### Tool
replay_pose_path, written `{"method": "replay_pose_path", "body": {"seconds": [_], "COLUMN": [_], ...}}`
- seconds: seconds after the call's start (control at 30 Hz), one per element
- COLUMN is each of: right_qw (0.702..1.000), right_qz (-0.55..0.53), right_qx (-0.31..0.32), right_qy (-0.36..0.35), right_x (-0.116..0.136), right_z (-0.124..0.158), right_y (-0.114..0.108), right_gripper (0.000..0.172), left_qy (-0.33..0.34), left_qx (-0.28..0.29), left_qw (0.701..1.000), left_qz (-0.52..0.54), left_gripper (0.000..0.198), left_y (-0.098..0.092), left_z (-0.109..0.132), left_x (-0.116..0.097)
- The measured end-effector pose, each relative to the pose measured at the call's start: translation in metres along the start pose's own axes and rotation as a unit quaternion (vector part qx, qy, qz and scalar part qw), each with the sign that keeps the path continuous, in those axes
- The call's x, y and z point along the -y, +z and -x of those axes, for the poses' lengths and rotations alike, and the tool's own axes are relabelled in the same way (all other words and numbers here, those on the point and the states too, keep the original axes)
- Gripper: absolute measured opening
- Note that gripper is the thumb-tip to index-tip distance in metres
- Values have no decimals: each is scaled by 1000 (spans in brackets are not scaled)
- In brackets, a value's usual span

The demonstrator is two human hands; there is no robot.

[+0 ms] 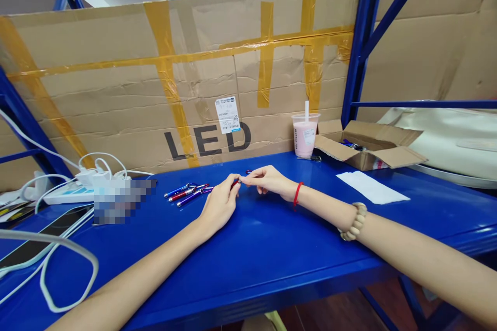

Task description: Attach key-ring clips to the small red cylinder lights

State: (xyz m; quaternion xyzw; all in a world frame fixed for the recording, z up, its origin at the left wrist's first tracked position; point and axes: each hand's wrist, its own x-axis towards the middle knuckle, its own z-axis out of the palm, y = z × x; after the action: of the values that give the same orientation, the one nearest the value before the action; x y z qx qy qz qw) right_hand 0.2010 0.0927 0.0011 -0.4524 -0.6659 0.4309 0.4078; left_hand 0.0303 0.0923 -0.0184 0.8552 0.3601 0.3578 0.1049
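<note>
your left hand (218,200) grips a small red thing (234,183) above the blue table (252,253) and your right hand (273,182) pinches at its end, so a loose hold could drop it.

Forearms (165,259) leave room between them, but slim tubes (180,195) (bunched) crowd the left hand (220,200).
</note>
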Motion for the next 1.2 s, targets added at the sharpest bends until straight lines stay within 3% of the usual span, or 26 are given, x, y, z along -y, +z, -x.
{"method": "replay_pose_path", "body": {"seconds": [0.5, 0.83, 1.2], "right_qw": [998, 996, 997], "right_qz": [-5, 8, 49], "right_qx": [-29, 19, 10], "right_qy": [-57, -90, -61], "right_x": [-8, -7, -8], "right_z": [-4, -4, -5], "right_y": [2, 1, 8], "right_gripper": [43, 35, 46], "left_qy": [-54, -67, -94], "left_qx": [8, 25, 39], "left_qw": [996, 995, 987], "left_qz": [-66, -67, -120], "left_gripper": [11, 11, 10], "left_y": [-1, -3, -4], "left_z": [1, 3, 5], "left_x": [-7, -7, -12]}}
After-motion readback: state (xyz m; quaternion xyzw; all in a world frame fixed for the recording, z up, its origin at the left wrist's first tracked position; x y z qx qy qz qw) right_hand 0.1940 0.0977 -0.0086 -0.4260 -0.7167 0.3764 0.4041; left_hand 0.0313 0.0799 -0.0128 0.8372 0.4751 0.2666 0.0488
